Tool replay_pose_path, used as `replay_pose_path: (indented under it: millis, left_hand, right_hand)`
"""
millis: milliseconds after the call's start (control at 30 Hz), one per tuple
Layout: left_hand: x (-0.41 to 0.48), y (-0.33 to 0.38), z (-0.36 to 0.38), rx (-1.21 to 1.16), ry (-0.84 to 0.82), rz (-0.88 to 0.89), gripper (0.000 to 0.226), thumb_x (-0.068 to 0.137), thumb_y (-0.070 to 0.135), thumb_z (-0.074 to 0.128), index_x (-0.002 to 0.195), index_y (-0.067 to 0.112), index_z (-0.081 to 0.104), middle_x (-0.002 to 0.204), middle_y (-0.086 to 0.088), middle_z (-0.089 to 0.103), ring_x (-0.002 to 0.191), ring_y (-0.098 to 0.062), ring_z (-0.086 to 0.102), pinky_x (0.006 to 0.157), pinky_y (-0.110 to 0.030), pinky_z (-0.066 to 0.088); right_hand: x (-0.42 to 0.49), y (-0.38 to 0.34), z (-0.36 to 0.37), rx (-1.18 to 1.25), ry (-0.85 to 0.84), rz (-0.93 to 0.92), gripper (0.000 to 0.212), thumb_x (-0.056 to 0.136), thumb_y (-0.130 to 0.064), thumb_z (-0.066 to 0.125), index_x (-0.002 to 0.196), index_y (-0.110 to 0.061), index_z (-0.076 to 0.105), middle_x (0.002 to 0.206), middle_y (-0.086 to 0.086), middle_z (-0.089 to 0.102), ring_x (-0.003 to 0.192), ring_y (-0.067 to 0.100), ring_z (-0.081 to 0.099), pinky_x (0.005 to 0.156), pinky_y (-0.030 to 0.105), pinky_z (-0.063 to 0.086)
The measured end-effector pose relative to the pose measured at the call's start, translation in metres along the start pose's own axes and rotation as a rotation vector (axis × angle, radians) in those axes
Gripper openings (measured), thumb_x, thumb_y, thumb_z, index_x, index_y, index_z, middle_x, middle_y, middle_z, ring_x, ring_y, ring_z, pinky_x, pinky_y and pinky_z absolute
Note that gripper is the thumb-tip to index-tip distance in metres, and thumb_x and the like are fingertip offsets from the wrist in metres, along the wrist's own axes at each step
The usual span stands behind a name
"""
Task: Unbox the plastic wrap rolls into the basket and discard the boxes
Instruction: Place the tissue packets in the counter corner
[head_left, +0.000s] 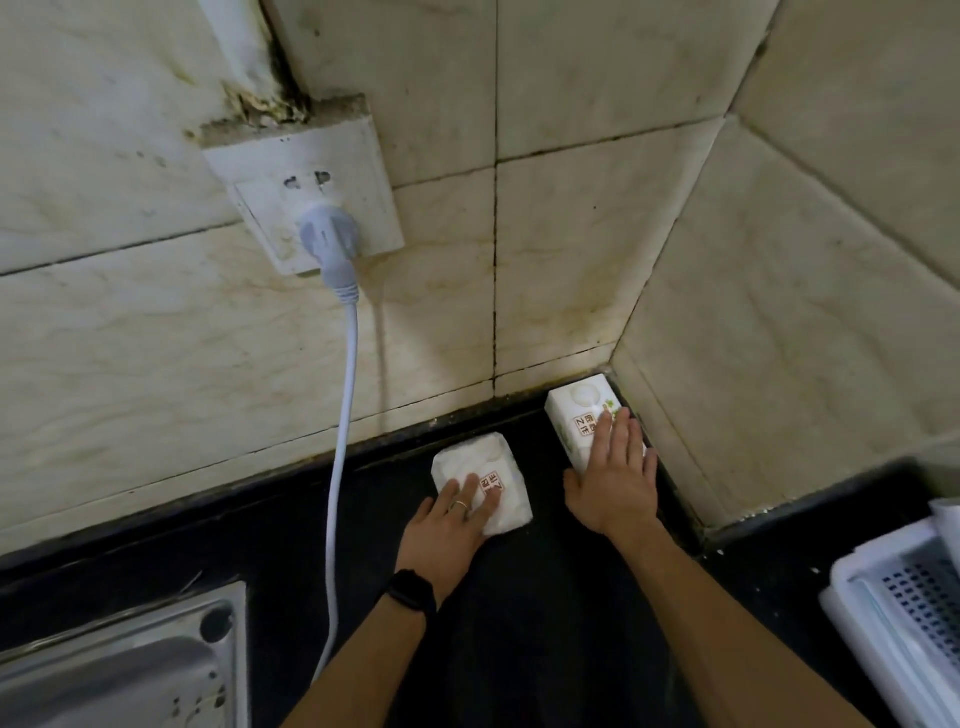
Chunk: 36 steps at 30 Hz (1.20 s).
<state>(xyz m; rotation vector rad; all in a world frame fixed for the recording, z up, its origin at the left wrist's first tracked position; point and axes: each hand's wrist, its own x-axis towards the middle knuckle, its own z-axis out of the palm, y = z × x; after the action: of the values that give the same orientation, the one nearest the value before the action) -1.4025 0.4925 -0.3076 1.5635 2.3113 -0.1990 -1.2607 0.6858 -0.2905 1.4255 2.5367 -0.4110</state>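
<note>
Two white boxes of plastic wrap lie on the black counter (545, 597) near the tiled corner. The left box (480, 465) looks crumpled; my left hand (447, 525) rests on its near end with straight fingers, a ring on one finger and a black band on the wrist. The right box (576, 410) lies tight in the corner, with red printed characters on top. My right hand (615, 473) lies flat on its near half, fingers straight. A white perforated basket (904, 597) stands at the right edge, partly cut off.
A steel sink (124, 670) fills the lower left. A white plug and cable (340, 441) hang from a wall socket (306, 197) down across the counter left of my left arm. Tiled walls close the back and right.
</note>
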Motion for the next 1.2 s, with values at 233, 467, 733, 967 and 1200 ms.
replay_pose_path:
  millis: [233, 467, 733, 967, 1200]
  left_hand:
    - [0.001, 0.01, -0.034, -0.04, 0.071, 0.007, 0.059, 0.106, 0.038, 0.03, 0.157, 0.033, 0.001, 0.166, 0.003, 0.014, 0.149, -0.024, 0.02, 0.118, -0.04, 0.028]
    - [0.021, 0.056, -0.091, -0.026, 0.375, 0.172, 0.062, 0.102, 0.032, 0.05, 0.157, 0.023, 0.023, 0.158, -0.001, 0.037, 0.137, -0.028, 0.045, 0.105, -0.042, 0.047]
    - [0.071, 0.119, -0.104, 0.218, 0.331, 0.252, 0.055, 0.094, 0.032, 0.062, 0.145, 0.018, 0.047, 0.147, -0.01, 0.05, 0.116, -0.031, 0.06, 0.08, -0.042, 0.056]
    - [0.087, 0.124, -0.079, 0.18, 0.25, 0.203, 0.062, 0.101, 0.044, 0.041, 0.156, 0.023, 0.023, 0.16, -0.008, 0.026, 0.135, -0.04, 0.033, 0.089, -0.049, 0.046]
    - [0.087, 0.111, -0.08, 0.093, 0.258, 0.253, 0.061, 0.096, 0.041, 0.055, 0.152, 0.024, 0.036, 0.16, -0.006, 0.031, 0.135, -0.039, 0.036, 0.092, -0.055, 0.046]
  right_hand:
    - [-0.071, 0.033, -0.024, 0.245, 0.218, -0.192, 0.062, 0.096, -0.041, 0.054, 0.15, -0.014, 0.038, 0.161, 0.006, 0.028, 0.148, 0.023, 0.027, 0.12, 0.039, 0.026]
    - [-0.16, 0.071, 0.051, 0.016, -0.194, -0.115, 0.086, 0.092, -0.071, 0.023, 0.157, -0.024, -0.008, 0.162, -0.001, -0.026, 0.148, 0.019, -0.026, 0.121, 0.049, -0.005]
    - [-0.162, 0.079, 0.068, 0.01, -0.297, -0.092, 0.088, 0.087, -0.077, 0.013, 0.147, -0.032, -0.034, 0.153, -0.006, -0.044, 0.141, 0.018, -0.04, 0.115, 0.052, -0.02]
    - [-0.162, 0.076, 0.082, 0.009, -0.251, -0.057, 0.086, 0.084, -0.08, 0.0, 0.147, -0.032, -0.034, 0.151, -0.008, -0.047, 0.137, 0.015, -0.046, 0.112, 0.053, -0.027]
    - [-0.163, 0.077, 0.084, 0.015, -0.205, -0.061, 0.09, 0.083, -0.083, 0.002, 0.148, -0.031, -0.032, 0.152, -0.005, -0.045, 0.137, 0.015, -0.046, 0.112, 0.053, -0.027]
